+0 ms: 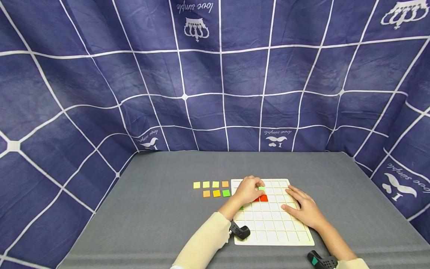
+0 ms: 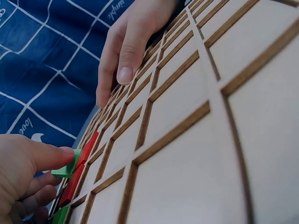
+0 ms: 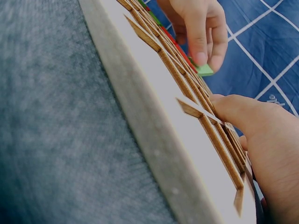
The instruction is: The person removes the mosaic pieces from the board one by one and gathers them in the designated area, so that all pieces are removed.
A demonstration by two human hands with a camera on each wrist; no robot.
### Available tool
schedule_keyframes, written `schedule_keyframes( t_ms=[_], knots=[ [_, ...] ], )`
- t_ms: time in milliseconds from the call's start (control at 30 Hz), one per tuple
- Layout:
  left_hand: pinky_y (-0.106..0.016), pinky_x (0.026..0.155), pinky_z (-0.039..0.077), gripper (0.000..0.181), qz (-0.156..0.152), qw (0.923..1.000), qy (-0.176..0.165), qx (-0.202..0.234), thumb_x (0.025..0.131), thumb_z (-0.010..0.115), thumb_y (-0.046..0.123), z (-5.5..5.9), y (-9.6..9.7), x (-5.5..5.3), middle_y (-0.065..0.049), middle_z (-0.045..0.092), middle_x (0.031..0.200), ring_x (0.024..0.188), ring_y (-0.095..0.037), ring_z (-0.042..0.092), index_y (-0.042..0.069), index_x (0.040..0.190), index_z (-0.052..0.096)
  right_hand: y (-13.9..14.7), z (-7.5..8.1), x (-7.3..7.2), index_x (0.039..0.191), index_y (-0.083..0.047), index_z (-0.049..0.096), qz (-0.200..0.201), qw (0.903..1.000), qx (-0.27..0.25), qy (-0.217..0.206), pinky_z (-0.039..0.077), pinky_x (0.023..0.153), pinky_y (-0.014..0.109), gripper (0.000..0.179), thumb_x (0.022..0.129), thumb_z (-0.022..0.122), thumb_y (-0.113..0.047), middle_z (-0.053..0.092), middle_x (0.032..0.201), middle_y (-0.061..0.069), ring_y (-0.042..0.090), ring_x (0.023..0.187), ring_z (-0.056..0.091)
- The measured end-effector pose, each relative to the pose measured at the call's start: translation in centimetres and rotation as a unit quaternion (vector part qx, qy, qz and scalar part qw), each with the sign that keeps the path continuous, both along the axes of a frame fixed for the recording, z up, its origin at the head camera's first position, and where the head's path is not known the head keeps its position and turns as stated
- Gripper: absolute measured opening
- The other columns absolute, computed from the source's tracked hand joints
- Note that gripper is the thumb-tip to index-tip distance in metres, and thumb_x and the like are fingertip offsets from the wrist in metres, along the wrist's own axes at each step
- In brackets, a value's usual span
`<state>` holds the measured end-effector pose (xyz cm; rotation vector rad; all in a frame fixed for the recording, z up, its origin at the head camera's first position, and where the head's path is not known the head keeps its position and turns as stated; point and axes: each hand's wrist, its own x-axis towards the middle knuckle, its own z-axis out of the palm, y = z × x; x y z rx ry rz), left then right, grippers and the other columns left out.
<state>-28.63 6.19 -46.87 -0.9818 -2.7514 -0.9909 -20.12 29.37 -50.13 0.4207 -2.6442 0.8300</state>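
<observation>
A pale grid board (image 1: 268, 225) lies on the grey table, marked off in square cells by grooves. Between thumb and fingers, my left hand (image 1: 248, 190) pinches a light green square tile (image 2: 69, 167) over the upper part of the board. Red tiles (image 1: 264, 198) sit in cells just in front of it, and a darker green tile (image 2: 60, 215) shows beside them, partly covered by the hand. My right hand (image 1: 305, 210) rests at the board's right edge with fingers spread, the thumb lying over the cells.
Left of the board, loose square tiles lie in two rows: yellow tiles (image 1: 206, 184), orange tiles (image 1: 206, 194) and a green tile (image 1: 226, 193). A blue cloth (image 1: 242, 74) with white lines hangs behind the grey table (image 1: 151, 216).
</observation>
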Motion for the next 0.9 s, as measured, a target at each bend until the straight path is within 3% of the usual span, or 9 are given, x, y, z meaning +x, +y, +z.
schedule_keyframes(
  t_ms=[167, 367, 767, 900],
  knots=[
    [-0.017, 0.068, 0.041, 0.007, -0.012, 0.9993, -0.017, 0.033, 0.089, 0.069, 0.011, 0.2, -0.2, 0.1, 0.007, 0.062, 0.079, 0.072, -0.003, 0.051, 0.012, 0.095, 0.071, 0.0, 0.1, 0.0, 0.131, 0.003, 0.057, 0.0, 1.0, -0.002, -0.001, 0.03, 0.096, 0.063, 0.063, 0.083, 0.076, -0.031, 0.049, 0.139, 0.023, 0.048, 0.126, 0.043],
    [-0.017, 0.066, 0.042, 0.007, -0.016, 0.997, -0.035, 0.068, 0.092, 0.065, 0.008, 0.5, -0.5, 0.3, 0.007, 0.063, 0.079, 0.068, -0.002, 0.05, 0.012, 0.094, 0.071, -0.1, 0.2, 0.1, 0.132, 0.004, 0.056, -0.001, 1.0, -0.002, -0.005, 0.03, 0.095, 0.063, 0.064, 0.083, 0.076, -0.031, 0.048, 0.14, 0.024, 0.048, 0.126, 0.042],
    [-0.017, 0.066, 0.044, 0.006, -0.003, 0.9959, -0.031, 0.085, 0.092, 0.067, 0.011, 0.6, -2.3, 0.5, 0.007, 0.066, 0.083, 0.07, -0.001, 0.053, 0.013, 0.093, 0.072, -0.2, 0.6, 0.2, 0.133, 0.003, 0.056, 0.002, 1.0, -0.004, -0.007, 0.029, 0.096, 0.063, 0.064, 0.083, 0.075, -0.031, 0.048, 0.14, 0.023, 0.048, 0.127, 0.042],
    [-0.018, 0.067, 0.044, 0.006, 0.001, 0.9954, -0.046, 0.085, 0.092, 0.067, 0.011, 0.6, -2.9, 0.6, 0.007, 0.066, 0.084, 0.072, -0.002, 0.054, 0.014, 0.093, 0.072, -0.1, 0.4, 0.2, 0.133, 0.004, 0.055, 0.003, 1.0, -0.002, -0.005, 0.029, 0.096, 0.063, 0.064, 0.082, 0.075, -0.031, 0.048, 0.14, 0.023, 0.048, 0.127, 0.042]
  ],
)
